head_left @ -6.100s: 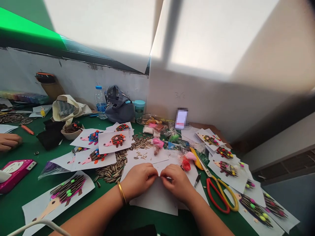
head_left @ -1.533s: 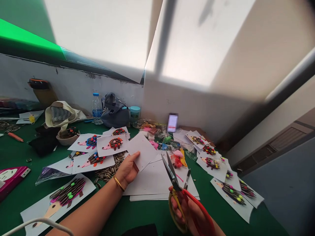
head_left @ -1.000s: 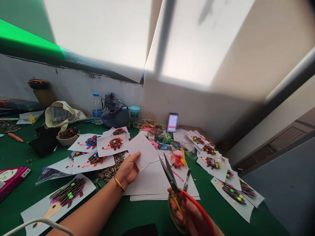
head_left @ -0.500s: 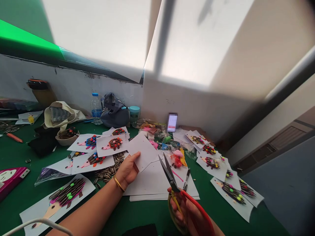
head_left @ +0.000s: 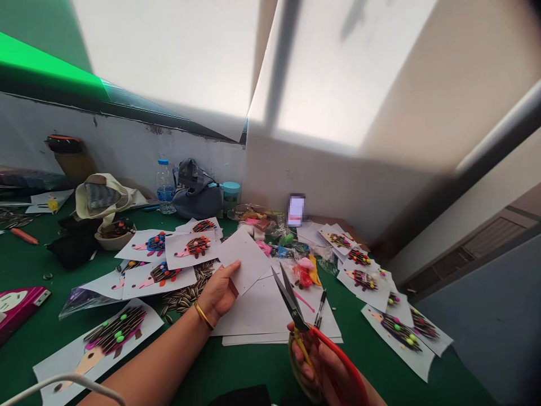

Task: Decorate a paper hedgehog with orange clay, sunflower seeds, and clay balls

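Note:
My left hand (head_left: 220, 293), with a gold bangle at the wrist, pinches the lower left edge of a small white sheet of paper (head_left: 247, 259), thumb on top. Larger white sheets (head_left: 270, 313) lie beneath it on the green table. In my right hand (head_left: 310, 361) are scissors (head_left: 293, 307) with red and yellow handles; their blades are parted and point up and away, just right of the small sheet. A black pen (head_left: 321, 309) and a pink strip (head_left: 305, 301) rest on the large sheets beyond the scissors.
Hedgehog pictures made with seeds (head_left: 196, 246) lie at left, and more (head_left: 366, 280) at right. Loose sunflower seeds (head_left: 181, 299) sit by my left wrist. Bagged coloured clay (head_left: 303, 274), a phone (head_left: 296, 210), a bottle (head_left: 165, 189) and a grey bag (head_left: 196, 197) stand or lie farther back.

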Demonstrator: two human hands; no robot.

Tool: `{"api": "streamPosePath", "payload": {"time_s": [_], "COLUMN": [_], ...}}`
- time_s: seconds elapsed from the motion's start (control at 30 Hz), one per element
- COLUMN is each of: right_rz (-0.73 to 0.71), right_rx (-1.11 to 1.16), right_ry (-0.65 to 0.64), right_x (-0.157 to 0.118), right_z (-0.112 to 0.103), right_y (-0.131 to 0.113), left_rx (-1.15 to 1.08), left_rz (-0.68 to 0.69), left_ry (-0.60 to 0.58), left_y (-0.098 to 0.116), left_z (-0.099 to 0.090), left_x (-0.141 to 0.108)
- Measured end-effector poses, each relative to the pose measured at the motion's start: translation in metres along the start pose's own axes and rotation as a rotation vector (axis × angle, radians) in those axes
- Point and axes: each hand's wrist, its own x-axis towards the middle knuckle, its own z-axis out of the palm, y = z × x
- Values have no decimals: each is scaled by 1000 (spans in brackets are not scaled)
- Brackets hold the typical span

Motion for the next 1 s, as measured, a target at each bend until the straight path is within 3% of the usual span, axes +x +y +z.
{"api": "streamPosePath", "payload": {"time_s": [1.0], "right_rz": [3], "right_rx": [-3], "right_ry": [6], "right_x": [-2], "right_z": [0], "right_y": [1], "left_rx": [-2], "left_rz": [-7], "left_ry": [20], "left_y": [0], "left_z": [0], "left_x": [0]}}
